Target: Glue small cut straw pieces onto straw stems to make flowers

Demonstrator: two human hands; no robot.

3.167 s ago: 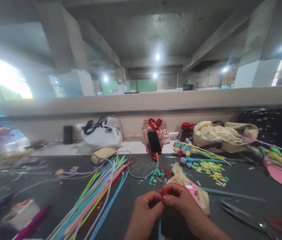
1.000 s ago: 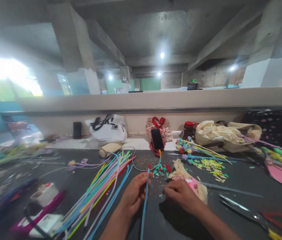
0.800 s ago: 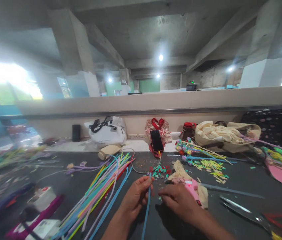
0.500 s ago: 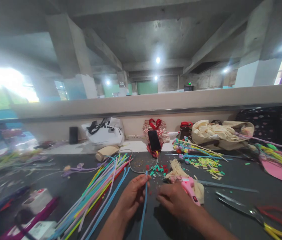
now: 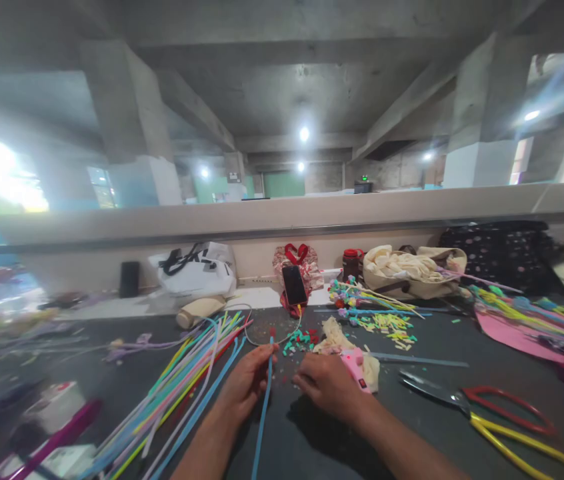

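My left hand (image 5: 248, 381) is closed, thumb and fingers pinching a blue chenille stem (image 5: 263, 420) near its upper end. A small red piece (image 5: 272, 332) shows at the stem's tip. The stem hangs down toward the front of the table. To its right, my right hand (image 5: 326, 385) is curled, its fingertips drawn together a little away from the stem. Whatever those fingers may hold is hidden. Just beyond that hand lies a pink glue gun (image 5: 356, 371) on a crumpled cream cloth (image 5: 333, 335). Small green and red pieces (image 5: 302, 341) are scattered behind both hands.
A bundle of coloured chenille stems (image 5: 177, 393) lies on the left. Large scissors (image 5: 455, 399) with red and yellow handles rest on the right. Toward the back are a phone (image 5: 295, 285), short yellow pieces (image 5: 389, 327), a white bag (image 5: 195, 270) and a cloth bag (image 5: 412, 283).
The view has turned to the right, so everything sits further left in the picture. My left hand still pinches the blue stem, and my right hand stays curled beside it.
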